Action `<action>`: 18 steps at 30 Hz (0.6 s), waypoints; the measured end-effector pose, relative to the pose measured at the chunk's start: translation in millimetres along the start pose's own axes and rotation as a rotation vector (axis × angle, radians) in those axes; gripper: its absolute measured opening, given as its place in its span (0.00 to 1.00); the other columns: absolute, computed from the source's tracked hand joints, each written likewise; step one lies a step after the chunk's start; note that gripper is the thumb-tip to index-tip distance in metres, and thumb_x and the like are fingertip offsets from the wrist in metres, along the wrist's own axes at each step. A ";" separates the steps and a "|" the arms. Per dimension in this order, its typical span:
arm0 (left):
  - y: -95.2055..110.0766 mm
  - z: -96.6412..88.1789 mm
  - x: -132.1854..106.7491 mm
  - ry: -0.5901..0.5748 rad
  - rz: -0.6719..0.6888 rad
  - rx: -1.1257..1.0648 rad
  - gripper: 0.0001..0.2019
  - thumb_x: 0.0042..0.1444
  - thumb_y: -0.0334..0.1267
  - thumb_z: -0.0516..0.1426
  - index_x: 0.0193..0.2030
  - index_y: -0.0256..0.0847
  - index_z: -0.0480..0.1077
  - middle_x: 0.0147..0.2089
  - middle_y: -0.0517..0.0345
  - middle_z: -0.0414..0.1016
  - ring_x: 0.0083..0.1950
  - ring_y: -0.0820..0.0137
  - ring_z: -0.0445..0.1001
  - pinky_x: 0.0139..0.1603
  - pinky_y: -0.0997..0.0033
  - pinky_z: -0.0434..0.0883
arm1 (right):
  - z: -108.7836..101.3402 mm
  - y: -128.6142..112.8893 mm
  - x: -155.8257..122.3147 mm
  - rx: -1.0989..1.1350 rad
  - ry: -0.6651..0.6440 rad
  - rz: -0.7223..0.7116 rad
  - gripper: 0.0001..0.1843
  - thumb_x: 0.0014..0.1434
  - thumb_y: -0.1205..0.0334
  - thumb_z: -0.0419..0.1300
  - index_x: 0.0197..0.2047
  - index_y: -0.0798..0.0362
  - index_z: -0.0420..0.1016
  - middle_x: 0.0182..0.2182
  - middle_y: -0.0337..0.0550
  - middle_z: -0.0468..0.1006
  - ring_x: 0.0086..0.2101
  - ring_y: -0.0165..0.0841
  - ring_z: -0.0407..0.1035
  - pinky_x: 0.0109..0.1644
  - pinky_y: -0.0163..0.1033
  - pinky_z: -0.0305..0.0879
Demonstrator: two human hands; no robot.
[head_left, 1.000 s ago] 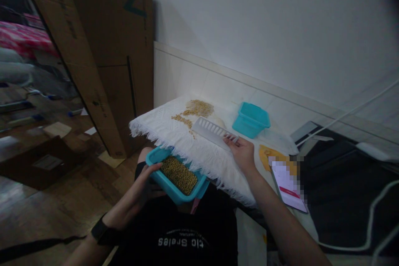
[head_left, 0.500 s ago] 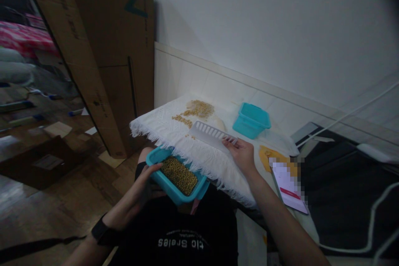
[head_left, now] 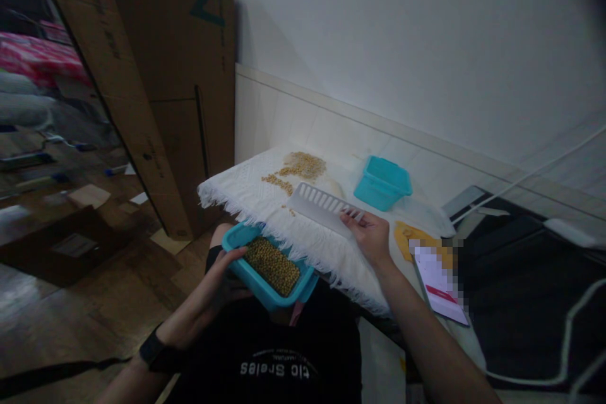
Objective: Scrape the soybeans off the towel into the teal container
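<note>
My left hand (head_left: 218,278) grips the near left end of a teal tray (head_left: 293,290) filled with small tan beans (head_left: 271,265), holding it just below the fringed edge of a white cloth (head_left: 303,237). My right hand (head_left: 370,235) is closed on the end of a pale slotted plastic board (head_left: 318,204) that lies on the cloth. A loose pile of beans (head_left: 303,165) sits on the cloth beyond the board, with a thin trail toward it.
An empty teal tub (head_left: 381,182) stands on the cloth at the back. A phone (head_left: 439,283) lies on a yellow item (head_left: 405,235) to the right. Tall cardboard boxes (head_left: 161,69) stand left. White cables (head_left: 558,341) cross a dark surface at right.
The slotted board has shifted slightly left and toward the bean trail with my right hand. The tray and left hand have stayed put.
</note>
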State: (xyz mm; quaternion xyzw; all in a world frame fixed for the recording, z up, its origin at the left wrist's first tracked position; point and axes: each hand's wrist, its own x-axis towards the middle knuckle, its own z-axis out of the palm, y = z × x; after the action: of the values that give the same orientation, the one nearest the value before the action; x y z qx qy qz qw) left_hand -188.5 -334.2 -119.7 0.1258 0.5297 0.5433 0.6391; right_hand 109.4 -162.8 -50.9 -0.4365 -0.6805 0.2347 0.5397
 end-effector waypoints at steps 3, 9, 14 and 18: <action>0.7 1.2 0.5 0.002 0.006 0.009 0.45 0.55 0.58 0.74 0.77 0.50 0.66 0.71 0.37 0.79 0.52 0.43 0.87 0.49 0.45 0.86 | -1.2 -0.4 -1.1 0.005 -0.019 0.007 0.22 0.53 0.37 0.76 0.30 0.50 0.90 0.29 0.45 0.89 0.31 0.45 0.83 0.35 0.43 0.77; 1.7 2.6 -0.6 0.014 -0.002 -0.007 0.45 0.54 0.57 0.75 0.75 0.49 0.67 0.69 0.37 0.79 0.54 0.40 0.87 0.45 0.47 0.85 | -2.3 -2.1 -3.0 0.017 -0.049 0.017 0.23 0.53 0.37 0.77 0.34 0.50 0.92 0.31 0.46 0.90 0.34 0.47 0.85 0.38 0.46 0.81; 1.9 2.7 -2.5 0.016 0.023 0.004 0.42 0.54 0.58 0.74 0.72 0.49 0.68 0.65 0.39 0.81 0.51 0.41 0.88 0.46 0.46 0.85 | 5.1 -2.0 -2.2 0.044 -0.056 0.025 0.24 0.52 0.35 0.77 0.33 0.50 0.92 0.31 0.48 0.91 0.33 0.48 0.85 0.38 0.47 0.81; 3.2 4.6 -4.0 0.026 0.030 0.005 0.41 0.53 0.57 0.74 0.70 0.48 0.68 0.61 0.40 0.82 0.50 0.42 0.87 0.46 0.47 0.84 | 15.3 -3.1 1.6 0.040 -0.077 0.027 0.26 0.53 0.34 0.76 0.35 0.51 0.92 0.32 0.48 0.91 0.35 0.48 0.86 0.40 0.48 0.82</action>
State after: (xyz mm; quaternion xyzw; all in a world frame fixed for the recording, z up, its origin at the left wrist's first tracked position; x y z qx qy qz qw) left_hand -186.0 -334.3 -113.3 0.1282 0.5374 0.5532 0.6235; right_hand 94.0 -160.8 -52.3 -0.4254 -0.6899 0.2722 0.5187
